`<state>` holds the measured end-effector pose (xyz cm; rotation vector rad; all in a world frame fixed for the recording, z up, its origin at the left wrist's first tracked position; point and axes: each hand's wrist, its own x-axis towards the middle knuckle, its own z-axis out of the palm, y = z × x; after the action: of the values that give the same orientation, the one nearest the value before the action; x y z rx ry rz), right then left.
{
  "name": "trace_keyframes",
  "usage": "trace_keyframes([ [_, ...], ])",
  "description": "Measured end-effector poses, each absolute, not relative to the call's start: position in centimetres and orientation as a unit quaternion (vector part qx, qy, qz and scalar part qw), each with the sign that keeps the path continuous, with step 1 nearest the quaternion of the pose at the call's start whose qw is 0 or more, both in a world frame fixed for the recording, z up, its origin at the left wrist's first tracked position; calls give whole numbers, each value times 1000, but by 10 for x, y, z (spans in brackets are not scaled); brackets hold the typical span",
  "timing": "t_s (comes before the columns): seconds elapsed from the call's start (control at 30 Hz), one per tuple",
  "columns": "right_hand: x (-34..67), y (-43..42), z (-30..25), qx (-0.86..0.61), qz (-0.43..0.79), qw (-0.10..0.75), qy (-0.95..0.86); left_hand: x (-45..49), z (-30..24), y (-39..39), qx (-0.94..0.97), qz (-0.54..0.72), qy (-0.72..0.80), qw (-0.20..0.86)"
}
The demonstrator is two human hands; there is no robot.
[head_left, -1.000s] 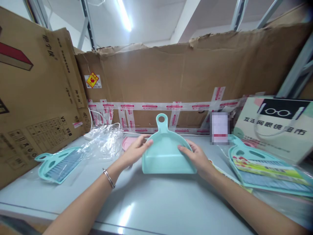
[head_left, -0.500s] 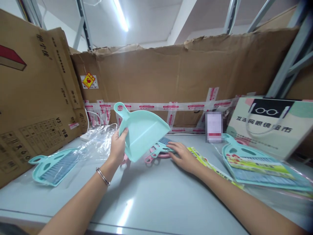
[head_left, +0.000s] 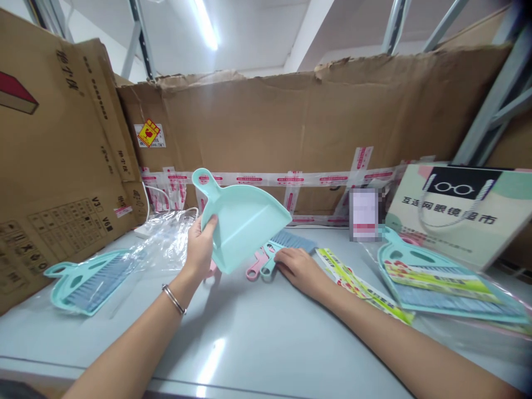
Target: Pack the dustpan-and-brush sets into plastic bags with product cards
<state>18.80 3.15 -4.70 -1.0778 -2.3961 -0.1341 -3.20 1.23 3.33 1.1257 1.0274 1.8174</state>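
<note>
Head view: the mint dustpan (head_left: 243,221) hides part of what lies behind it, so only the handle ends of a pink brush (head_left: 254,266) and a mint brush (head_left: 286,246) show below its lower edge, with the mint one's bristles running off to the far right. A label at the far right is blurred out and cannot be read. The right forearm is cut off by the bottom edge of the picture.

The dustpan is lifted clear of the grey surface (head_left: 257,338), just left of centre. It is tilted, its long axis running diagonally: the looped handle points up and to the far left, the wide mouth down and to the right, with the hollow side facing the camera.

The left hand (head_left: 200,249) is closed around the dustpan's left rim, thumb on the inner face, fingers hidden behind. The right hand (head_left: 297,267) lies palm down on the surface, fingers loosely spread, its fingertips touching the mint brush's handle; whether it grips the handle cannot be told.

A bagged brush set (head_left: 89,277) lies at the near left, crumpled clear plastic (head_left: 172,238) beyond it.
</note>
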Motion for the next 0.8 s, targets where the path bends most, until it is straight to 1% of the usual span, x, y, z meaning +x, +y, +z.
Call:
trace_keyframes([
  [0.17, 193, 29, -41, -395, -61, 279, -873, -33, 33, 14, 442, 718, 395, 366],
  [0.33, 192, 32, -49, -351, -47, 230, -906, -34, 32, 15, 449, 710, 408, 357],
  [0.43, 191, 32, -51, -329, -59, 259, -906, -35, 31, 16, 451, 707, 411, 358],
  [0.53, 193, 31, -47, -309, -50, 351, -883, -37, 30, 17, 454, 709, 414, 347],
  [0.6, 196, 29, -38, -328, -27, 446, -832, -38, 30, 18, 456, 710, 414, 342],
  [0.67, 201, 26, -25, -366, 23, 559, -744, -38, 31, 18, 458, 710, 414, 339],
  [0.73, 207, 21, -8, -378, 98, 663, -639, -39, 31, 18, 459, 711, 414, 336],
  [0.8, 213, 15, 8, -359, 167, 732, -554, -39, 31, 18, 458, 713, 413, 332],
])
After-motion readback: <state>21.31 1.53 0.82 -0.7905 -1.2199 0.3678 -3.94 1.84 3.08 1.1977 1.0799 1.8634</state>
